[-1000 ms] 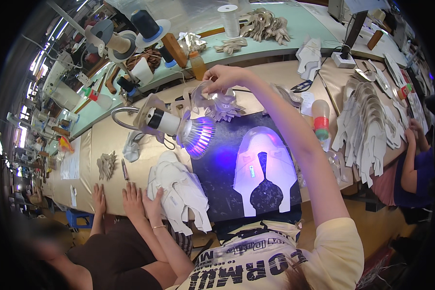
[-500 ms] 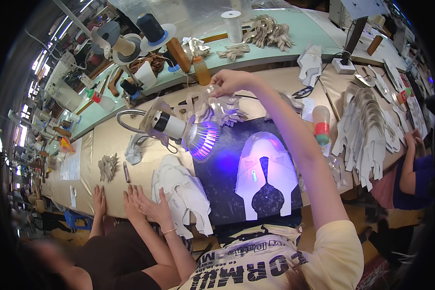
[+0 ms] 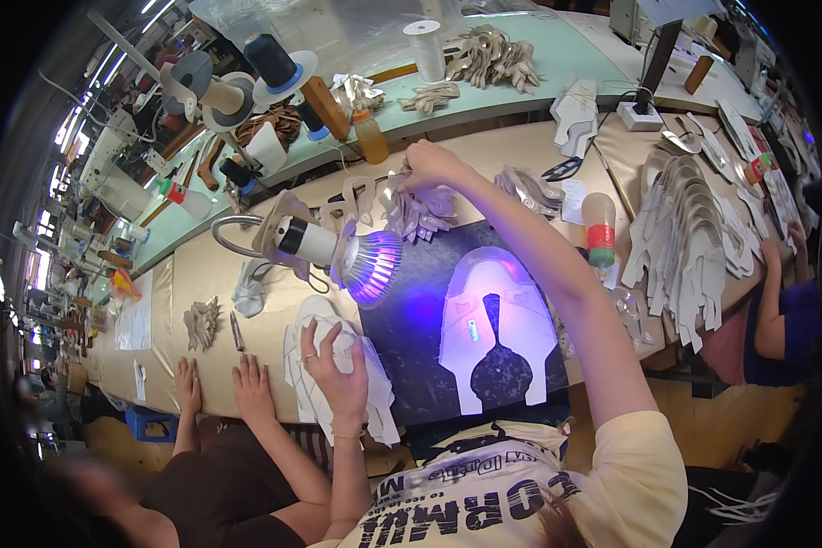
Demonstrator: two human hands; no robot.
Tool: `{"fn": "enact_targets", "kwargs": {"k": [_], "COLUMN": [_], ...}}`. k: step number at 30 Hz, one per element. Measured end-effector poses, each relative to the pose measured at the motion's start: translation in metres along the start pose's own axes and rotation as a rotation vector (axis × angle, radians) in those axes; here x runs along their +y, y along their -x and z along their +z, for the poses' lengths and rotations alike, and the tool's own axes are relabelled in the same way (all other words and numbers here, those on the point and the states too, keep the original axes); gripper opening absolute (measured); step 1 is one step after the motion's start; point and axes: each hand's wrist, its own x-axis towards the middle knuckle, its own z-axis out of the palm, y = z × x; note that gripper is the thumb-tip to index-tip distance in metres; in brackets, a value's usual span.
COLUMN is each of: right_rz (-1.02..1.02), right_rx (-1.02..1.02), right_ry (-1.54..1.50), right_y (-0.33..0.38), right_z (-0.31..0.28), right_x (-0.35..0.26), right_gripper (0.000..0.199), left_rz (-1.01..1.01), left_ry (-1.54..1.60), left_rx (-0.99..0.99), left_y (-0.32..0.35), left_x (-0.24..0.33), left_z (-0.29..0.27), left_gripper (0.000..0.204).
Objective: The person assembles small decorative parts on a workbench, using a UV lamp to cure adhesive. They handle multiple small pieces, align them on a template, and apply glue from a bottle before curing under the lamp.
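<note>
My right hand (image 3: 429, 168) reaches to the far side of the bench, fingers pinched at the top of a pile of small grey shoe pieces (image 3: 417, 216). One grey piece appears between its fingertips, which are partly hidden. Over a stack of white shoe-upper pieces (image 3: 306, 388), my left hand (image 3: 340, 370) is raised, its fingers bent and apart with nothing in them. A single white shoe upper (image 3: 500, 283) lies flat on a dark board (image 3: 411, 365), lit purple by a lamp (image 3: 370, 268) to its left.
A co-worker's hands (image 3: 251, 388) rest on the bench at left. Fanned shoe uppers (image 3: 680, 237) lie at right, past a red-and-green bottle (image 3: 599, 233). Scissors (image 3: 564, 169) and another grey pile (image 3: 528, 190) are at the back, near an amber bottle (image 3: 370, 137).
My left hand has moved right, away from the co-worker's hands, and now hovers over the white stack. My right hand has stayed at the grey pile, with slight movement.
</note>
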Motion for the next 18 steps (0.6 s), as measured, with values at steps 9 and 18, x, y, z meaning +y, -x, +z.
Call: {"fn": "enact_targets", "kwargs": {"k": [9,18], "right_rz": [0.016,-0.502], "right_rx": [-0.298,0.104], "right_ry": [-0.508,-0.237], "right_y": [-0.010,0.091], "right_z": [-0.017,-0.037], "right_x": [-0.001,-0.005], "right_gripper": [0.031,0.022], "left_rz": [0.114,0.113], "left_ry": [0.124,0.293], "left_rx": [-0.137,-0.197], "left_y": [-0.012,-0.007], "left_x": [0.024,0.032], "left_z": [0.009,0.010], "left_gripper": [0.028,0.036]}}
